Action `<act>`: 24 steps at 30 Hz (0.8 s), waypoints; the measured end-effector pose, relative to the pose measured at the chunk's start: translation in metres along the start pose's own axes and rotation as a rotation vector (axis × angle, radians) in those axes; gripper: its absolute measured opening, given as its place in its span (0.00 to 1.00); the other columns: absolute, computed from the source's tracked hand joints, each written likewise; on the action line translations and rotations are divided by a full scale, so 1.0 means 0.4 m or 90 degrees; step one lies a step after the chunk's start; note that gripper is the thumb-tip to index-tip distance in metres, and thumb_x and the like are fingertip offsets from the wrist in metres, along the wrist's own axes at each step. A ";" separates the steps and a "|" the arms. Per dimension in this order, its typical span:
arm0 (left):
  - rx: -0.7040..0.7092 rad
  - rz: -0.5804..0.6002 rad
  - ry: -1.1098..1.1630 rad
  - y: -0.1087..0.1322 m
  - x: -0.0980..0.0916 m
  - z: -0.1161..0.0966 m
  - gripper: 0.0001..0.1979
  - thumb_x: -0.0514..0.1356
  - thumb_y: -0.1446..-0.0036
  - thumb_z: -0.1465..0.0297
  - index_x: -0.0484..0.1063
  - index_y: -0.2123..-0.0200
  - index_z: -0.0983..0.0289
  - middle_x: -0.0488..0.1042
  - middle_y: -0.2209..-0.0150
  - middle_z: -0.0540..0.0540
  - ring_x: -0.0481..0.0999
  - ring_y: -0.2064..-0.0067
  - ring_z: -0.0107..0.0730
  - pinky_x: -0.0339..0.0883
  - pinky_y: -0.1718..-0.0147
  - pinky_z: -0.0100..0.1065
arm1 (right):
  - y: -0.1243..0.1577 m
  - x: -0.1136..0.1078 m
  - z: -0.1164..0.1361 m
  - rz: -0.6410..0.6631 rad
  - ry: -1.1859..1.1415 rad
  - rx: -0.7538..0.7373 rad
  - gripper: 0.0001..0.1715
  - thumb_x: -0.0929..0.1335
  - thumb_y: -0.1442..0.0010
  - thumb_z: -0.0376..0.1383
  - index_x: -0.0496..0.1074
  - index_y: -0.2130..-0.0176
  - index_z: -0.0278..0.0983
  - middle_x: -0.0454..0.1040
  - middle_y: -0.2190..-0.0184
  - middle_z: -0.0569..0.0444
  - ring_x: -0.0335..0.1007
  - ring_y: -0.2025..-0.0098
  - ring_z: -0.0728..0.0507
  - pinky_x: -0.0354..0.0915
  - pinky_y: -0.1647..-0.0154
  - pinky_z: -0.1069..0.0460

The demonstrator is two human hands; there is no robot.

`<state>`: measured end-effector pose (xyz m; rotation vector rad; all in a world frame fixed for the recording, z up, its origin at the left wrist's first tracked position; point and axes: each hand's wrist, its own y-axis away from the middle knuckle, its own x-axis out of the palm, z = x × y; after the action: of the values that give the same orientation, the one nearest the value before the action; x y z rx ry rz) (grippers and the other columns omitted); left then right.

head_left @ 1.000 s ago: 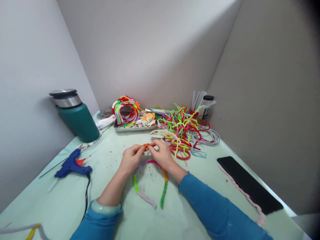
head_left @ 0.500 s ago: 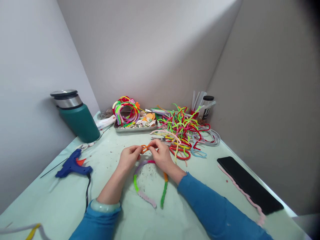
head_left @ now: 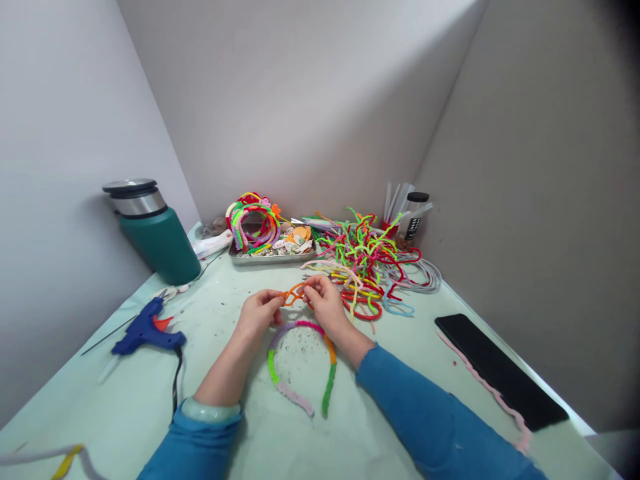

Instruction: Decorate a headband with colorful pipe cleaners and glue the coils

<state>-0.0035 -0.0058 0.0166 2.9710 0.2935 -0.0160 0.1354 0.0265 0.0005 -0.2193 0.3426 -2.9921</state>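
An orange pipe cleaner (head_left: 294, 294), bent into crossing loops, is held up between both my hands. My left hand (head_left: 259, 316) pinches its left end, and my right hand (head_left: 327, 308) pinches the right end. Just below them on the table lies a headband (head_left: 271, 363) wrapped in coloured fuzzy sections: lilac, magenta, orange, green and lime. Its curved top points away from me and the two ends come toward me. Parts of the orange pipe cleaner are hidden behind my fingertips.
A blue glue gun (head_left: 150, 332) lies at left, near a green bottle (head_left: 163, 243). Behind my hands stands a metal tray (head_left: 273, 259) with finished headbands and scraps. A tangle of pipe cleaners (head_left: 363, 247) is at back right. A black phone-like slab (head_left: 500, 370) lies at right beside a pink strip.
My hands have drawn slightly apart, my right hand moving a little up and right. The orange pipe cleaner's loops now show more widely spread between them.
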 end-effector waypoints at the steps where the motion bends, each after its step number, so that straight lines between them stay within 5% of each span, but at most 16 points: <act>1: -0.002 0.003 0.018 0.000 0.000 0.000 0.12 0.62 0.59 0.66 0.69 0.71 0.67 0.64 0.87 0.46 0.63 0.85 0.23 0.58 0.84 0.25 | -0.001 0.000 0.002 0.006 -0.026 0.008 0.05 0.63 0.48 0.34 0.62 0.67 0.37 0.71 0.73 0.57 0.64 0.74 0.51 0.61 0.71 0.55; 5: 0.013 0.008 0.051 -0.002 -0.002 0.003 0.12 0.63 0.61 0.66 0.68 0.72 0.67 0.63 0.88 0.45 0.61 0.86 0.21 0.60 0.83 0.26 | -0.002 -0.003 0.009 0.043 -0.034 0.008 0.05 0.63 0.48 0.34 0.62 0.67 0.36 0.70 0.73 0.57 0.64 0.74 0.51 0.61 0.70 0.55; 13: 0.030 0.009 -0.005 -0.008 -0.004 0.012 0.11 0.62 0.59 0.66 0.68 0.71 0.66 0.62 0.89 0.44 0.61 0.87 0.23 0.59 0.85 0.27 | 0.020 -0.012 0.035 0.102 0.243 -0.154 0.08 0.63 0.44 0.35 0.70 0.68 0.37 0.71 0.71 0.55 0.65 0.66 0.47 0.60 0.64 0.53; 19: 0.024 -0.059 0.028 -0.008 -0.008 0.008 0.12 0.59 0.60 0.69 0.69 0.68 0.66 0.59 0.89 0.42 0.56 0.87 0.21 0.61 0.84 0.28 | 0.002 -0.010 0.019 0.069 -0.002 -0.079 0.08 0.64 0.46 0.33 0.68 0.63 0.37 0.72 0.69 0.55 0.68 0.64 0.47 0.62 0.60 0.52; 24: 0.040 0.005 0.014 -0.002 -0.006 -0.008 0.14 0.58 0.58 0.68 0.73 0.67 0.68 0.64 0.86 0.46 0.62 0.82 0.24 0.64 0.77 0.30 | -0.012 -0.018 0.016 0.049 -0.094 -0.009 0.16 0.66 0.48 0.33 0.67 0.57 0.36 0.73 0.70 0.54 0.68 0.68 0.49 0.63 0.64 0.53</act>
<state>-0.0059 -0.0051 0.0195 3.0357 0.2897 0.0092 0.1429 0.0309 0.0068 -0.4155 0.3484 -2.8775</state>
